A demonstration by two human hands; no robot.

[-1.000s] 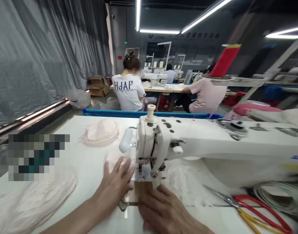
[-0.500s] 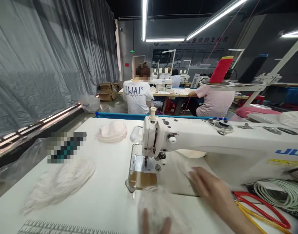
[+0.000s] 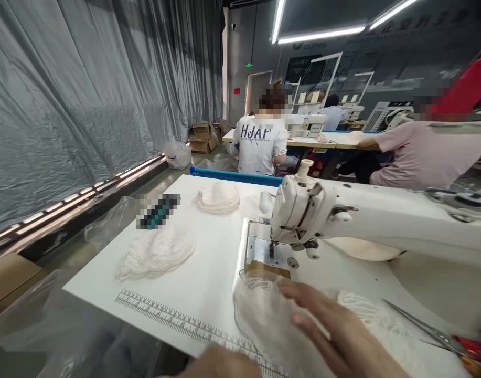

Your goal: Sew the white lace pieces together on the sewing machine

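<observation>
A sheer white lace-edged fabric piece lies at the front of the sewing machine, its upper edge by the brown plate before the needle. My right hand is on the fabric's right side, fingers stretched out and apart from the thumb. At the bottom edge, below the fabric, my left hand shows only in part; it is blurred and its fingers cannot be made out. More white lace lies to the right of my right hand, partly behind it.
Stacked lace pieces and a paler pile lie on the left of the table. A ruler scale runs along the front edge. Scissors with red handles lie at right. Co-workers sit ahead at other machines.
The view has swung left and leaned over the table. My right hand has come from beneath the machine arm to the fabric in front. My left hand now shows lower, left of the fabric.
</observation>
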